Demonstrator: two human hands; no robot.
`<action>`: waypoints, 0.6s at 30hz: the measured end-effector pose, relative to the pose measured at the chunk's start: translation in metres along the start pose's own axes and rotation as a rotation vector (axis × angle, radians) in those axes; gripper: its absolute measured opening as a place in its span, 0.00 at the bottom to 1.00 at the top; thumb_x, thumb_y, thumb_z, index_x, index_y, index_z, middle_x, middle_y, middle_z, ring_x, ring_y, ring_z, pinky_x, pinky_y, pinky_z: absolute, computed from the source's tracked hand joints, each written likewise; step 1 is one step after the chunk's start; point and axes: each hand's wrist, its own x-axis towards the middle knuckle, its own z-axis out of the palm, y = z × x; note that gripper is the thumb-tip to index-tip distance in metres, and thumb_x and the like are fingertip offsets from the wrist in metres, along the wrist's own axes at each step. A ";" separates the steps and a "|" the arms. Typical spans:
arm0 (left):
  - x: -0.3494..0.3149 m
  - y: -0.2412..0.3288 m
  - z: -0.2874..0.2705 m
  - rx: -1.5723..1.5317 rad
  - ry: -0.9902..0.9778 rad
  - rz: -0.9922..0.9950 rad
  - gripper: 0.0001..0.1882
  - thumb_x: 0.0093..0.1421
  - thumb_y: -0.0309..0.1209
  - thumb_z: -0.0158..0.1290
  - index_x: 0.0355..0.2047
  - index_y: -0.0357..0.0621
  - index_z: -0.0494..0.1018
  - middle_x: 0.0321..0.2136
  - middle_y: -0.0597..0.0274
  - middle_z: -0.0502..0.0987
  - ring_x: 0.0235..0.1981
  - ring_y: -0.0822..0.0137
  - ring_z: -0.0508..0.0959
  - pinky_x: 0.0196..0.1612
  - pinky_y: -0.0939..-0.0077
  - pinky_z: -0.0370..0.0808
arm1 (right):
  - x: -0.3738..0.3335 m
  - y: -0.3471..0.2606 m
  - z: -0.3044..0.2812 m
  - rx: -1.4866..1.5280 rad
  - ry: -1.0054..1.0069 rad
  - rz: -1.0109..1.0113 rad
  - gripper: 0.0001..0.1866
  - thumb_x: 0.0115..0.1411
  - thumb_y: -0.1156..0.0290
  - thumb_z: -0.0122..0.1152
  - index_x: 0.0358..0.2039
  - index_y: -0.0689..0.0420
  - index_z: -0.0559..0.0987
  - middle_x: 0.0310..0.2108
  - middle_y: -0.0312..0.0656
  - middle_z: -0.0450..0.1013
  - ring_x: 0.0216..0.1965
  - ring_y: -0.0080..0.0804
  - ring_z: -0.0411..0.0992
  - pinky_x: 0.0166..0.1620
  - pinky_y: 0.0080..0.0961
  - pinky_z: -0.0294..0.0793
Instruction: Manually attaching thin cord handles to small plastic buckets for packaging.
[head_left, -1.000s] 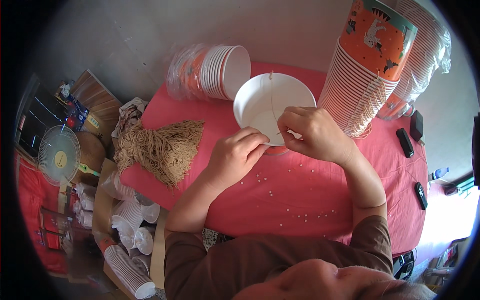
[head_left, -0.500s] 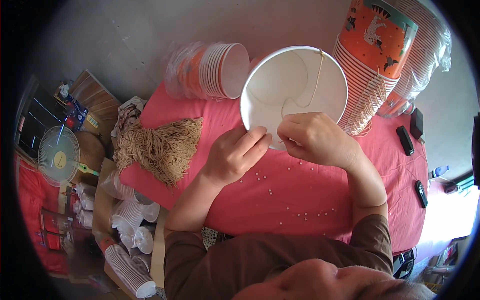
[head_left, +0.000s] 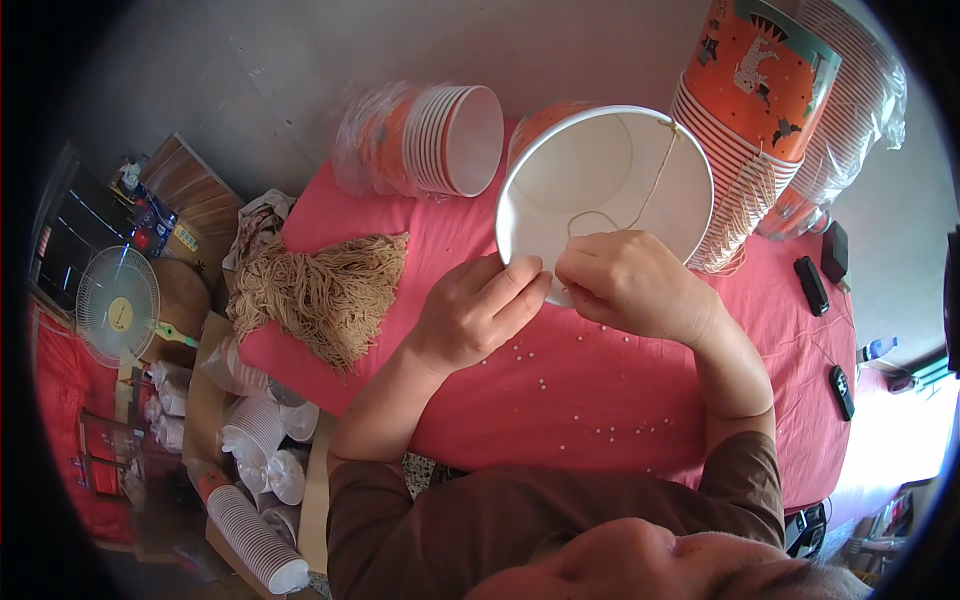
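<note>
A large paper bucket (head_left: 570, 155), white inside and orange outside, lies tilted with its mouth toward me. A thin cord (head_left: 655, 180) is tied at the far right of its rim and runs down inside to my right hand. My left hand (head_left: 480, 305) grips the near left rim, thumb and fingers closed on the paper wall. At the near rim my right hand (head_left: 635, 280) is closed in a pinch on the cord's free end; its fingertips are partly hidden. Small white beads or pellets (head_left: 612, 430) are scattered on the pink cloth nearby.
A bundle of tan cords (head_left: 320, 295) lies at left on the pink-covered table (head_left: 500, 410). Bucket stacks stand behind, one wrapped in plastic (head_left: 420, 140), another tall and orange (head_left: 755, 100) at right. A remote control (head_left: 841, 392) lies near the right edge. A carton of wrapped cups (head_left: 255, 435) is lower left.
The bucket has shifted slightly right and nearer, and its mouth has turned a little. Both hands stay at the near rim with only slight movement.
</note>
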 end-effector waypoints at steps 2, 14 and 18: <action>0.001 0.000 0.000 -0.001 0.008 0.010 0.11 0.50 0.23 0.59 0.36 0.38 0.77 0.41 0.61 0.74 0.27 0.67 0.76 0.29 0.73 0.77 | 0.000 0.000 0.000 0.002 -0.016 0.008 0.06 0.53 0.74 0.60 0.30 0.58 0.72 0.27 0.43 0.72 0.32 0.46 0.75 0.34 0.40 0.75; -0.002 -0.001 0.001 -0.049 0.017 -0.001 0.11 0.51 0.22 0.59 0.36 0.36 0.76 0.46 0.56 0.75 0.28 0.64 0.78 0.30 0.71 0.78 | -0.001 0.005 -0.002 0.096 0.008 -0.031 0.07 0.52 0.76 0.62 0.28 0.58 0.71 0.26 0.42 0.68 0.30 0.46 0.73 0.30 0.40 0.72; -0.002 -0.001 0.002 -0.056 0.017 0.000 0.11 0.51 0.21 0.59 0.36 0.36 0.76 0.47 0.55 0.75 0.29 0.64 0.78 0.30 0.71 0.78 | -0.002 0.001 -0.007 0.076 -0.037 -0.007 0.07 0.53 0.75 0.62 0.28 0.58 0.71 0.26 0.42 0.69 0.31 0.45 0.74 0.33 0.41 0.73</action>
